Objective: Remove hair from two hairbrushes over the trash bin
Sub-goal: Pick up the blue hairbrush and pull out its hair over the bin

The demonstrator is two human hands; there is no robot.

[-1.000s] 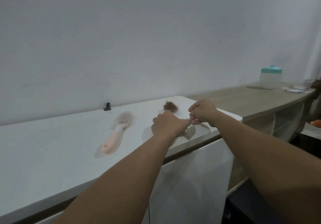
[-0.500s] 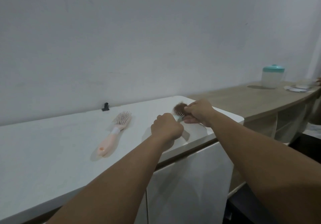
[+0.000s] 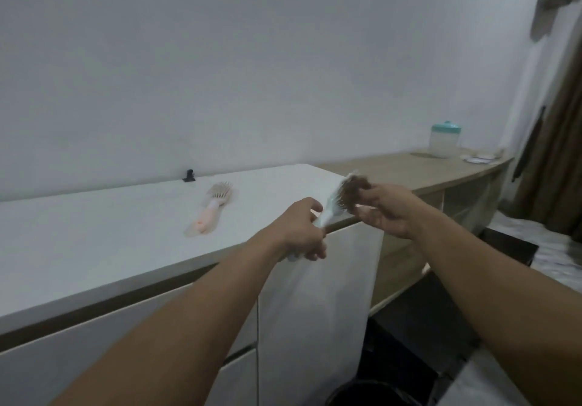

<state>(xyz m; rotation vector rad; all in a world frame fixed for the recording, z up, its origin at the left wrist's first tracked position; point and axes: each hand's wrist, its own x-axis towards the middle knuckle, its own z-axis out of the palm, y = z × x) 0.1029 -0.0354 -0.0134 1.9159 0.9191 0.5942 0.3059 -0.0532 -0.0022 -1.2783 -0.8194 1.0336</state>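
While the left hand (image 3: 303, 228) grips the handle of the pale blue hairbrush (image 3: 334, 205), fingers wrapped round it, the brush is held in the air just off the front edge of the white cabinet top (image 3: 94, 235), head tilted up and to the right. The right hand (image 3: 385, 209) has its fingers curled onto the clump of brown hair (image 3: 353, 191) that sits in the bristles; it looks like a pinch on the hair, though blur hides the fingertips. The trash bin (image 3: 371, 393) shows only as a dark rim at the bottom edge of the head view, low down and a little to the right of the brush, so the hands seem not quite over it; hair pulled free here could, I judge, drift onto the floor or catch on the cabinet front instead of dropping in. A hard tug could also twist the brush in the left hand's grip, or tear the clump so that part stays tangled. The second, pink hairbrush (image 3: 210, 208) lies flat on the cabinet top, well apart from both hands, untouched, near a small black clip (image 3: 189, 175) by the wall
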